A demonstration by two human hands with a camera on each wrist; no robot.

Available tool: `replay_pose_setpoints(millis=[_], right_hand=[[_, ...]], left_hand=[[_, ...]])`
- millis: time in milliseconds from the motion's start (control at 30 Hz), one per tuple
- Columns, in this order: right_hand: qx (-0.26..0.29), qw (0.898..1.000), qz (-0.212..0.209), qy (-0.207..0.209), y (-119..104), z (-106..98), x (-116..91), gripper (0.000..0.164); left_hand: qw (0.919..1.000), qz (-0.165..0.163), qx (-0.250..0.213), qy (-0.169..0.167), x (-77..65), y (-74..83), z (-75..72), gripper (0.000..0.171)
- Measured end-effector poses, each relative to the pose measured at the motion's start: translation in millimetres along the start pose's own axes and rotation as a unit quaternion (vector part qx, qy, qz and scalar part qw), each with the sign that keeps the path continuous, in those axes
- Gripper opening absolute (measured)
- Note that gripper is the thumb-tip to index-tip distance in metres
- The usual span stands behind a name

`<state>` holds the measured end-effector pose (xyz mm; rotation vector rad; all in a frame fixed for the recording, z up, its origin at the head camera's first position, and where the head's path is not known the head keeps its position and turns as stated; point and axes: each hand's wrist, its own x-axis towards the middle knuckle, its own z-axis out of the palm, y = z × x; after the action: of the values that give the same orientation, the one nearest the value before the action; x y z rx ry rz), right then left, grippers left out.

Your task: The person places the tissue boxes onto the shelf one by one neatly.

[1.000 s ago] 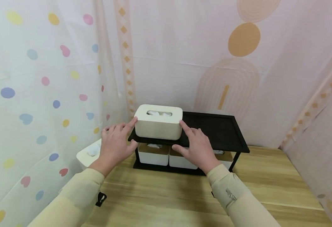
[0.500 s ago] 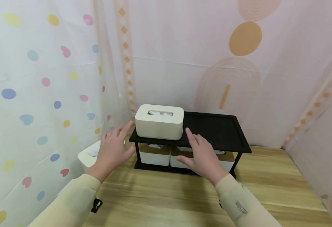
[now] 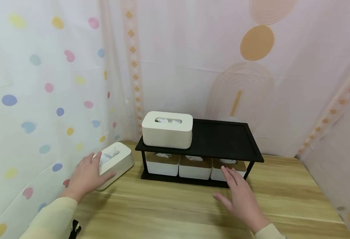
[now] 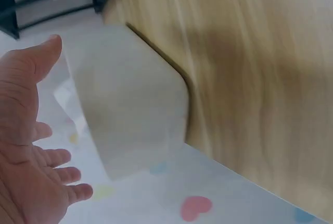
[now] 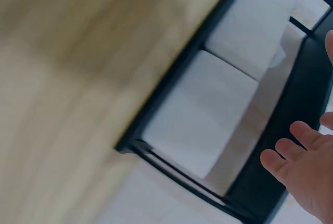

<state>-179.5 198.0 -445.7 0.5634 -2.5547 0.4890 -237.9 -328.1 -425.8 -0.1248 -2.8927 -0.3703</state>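
Observation:
A white tissue box (image 3: 167, 136) with tissue showing in its slot sits on the left end of a black two-tier rack (image 3: 222, 139). On the table at the left stands a second white tissue box (image 3: 119, 162), partly hidden by my left hand (image 3: 86, 176). That hand is over its near end with thumb and fingers spread; the left wrist view shows the palm beside the box (image 4: 130, 99) without a grip. My right hand (image 3: 242, 199), fingers extended and holding nothing, hovers in front of the rack's right end.
Three smaller white boxes with brown lids, the middle box (image 3: 194, 168) among them, fill the rack's lower tier. Wooden table (image 3: 163, 212) extends in front. A dotted curtain (image 3: 43, 116) borders the left side, and another curtain (image 3: 193, 66) hangs behind.
Both hands have come off the tissue box on the rack. The left hand has moved left and down to the second box; the right hand has drawn back toward the lower right.

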Motion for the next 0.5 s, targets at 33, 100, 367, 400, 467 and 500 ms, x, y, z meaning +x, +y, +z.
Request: replay_pose_setpoints(millis=[33,100,367,400,467,500], right_hand=[[0.003,1.000,0.008,-0.006,1.3,1.7,-2.9,0.093],[0.009,1.000,0.019,-0.013,3.8,5.0,-7.2,0.091],[0.056,0.991,0.092,-0.082,7.4,12.0,-17.1,0.090],[0.062,0.989,0.102,-0.089,7.6,12.1,-17.7,0.090],[0.075,0.985,0.115,-0.104,7.6,12.4,-18.8,0.088],[0.080,0.983,0.119,-0.112,7.6,13.0,-19.1,0.088]], left_hand=[[1.0000,-0.004,0.000,-0.009,0.3,-4.8,0.5,0.110],[0.9996,-0.013,-0.004,-0.026,1.2,-11.1,1.7,0.111],[0.9980,-0.046,-0.010,-0.041,13.7,-19.7,5.5,0.109],[0.9977,-0.051,-0.017,-0.043,16.6,-20.0,4.6,0.109],[0.9966,-0.061,-0.027,-0.049,21.8,-20.9,2.3,0.110],[0.9959,-0.067,-0.029,-0.052,23.5,-21.6,1.1,0.111]])
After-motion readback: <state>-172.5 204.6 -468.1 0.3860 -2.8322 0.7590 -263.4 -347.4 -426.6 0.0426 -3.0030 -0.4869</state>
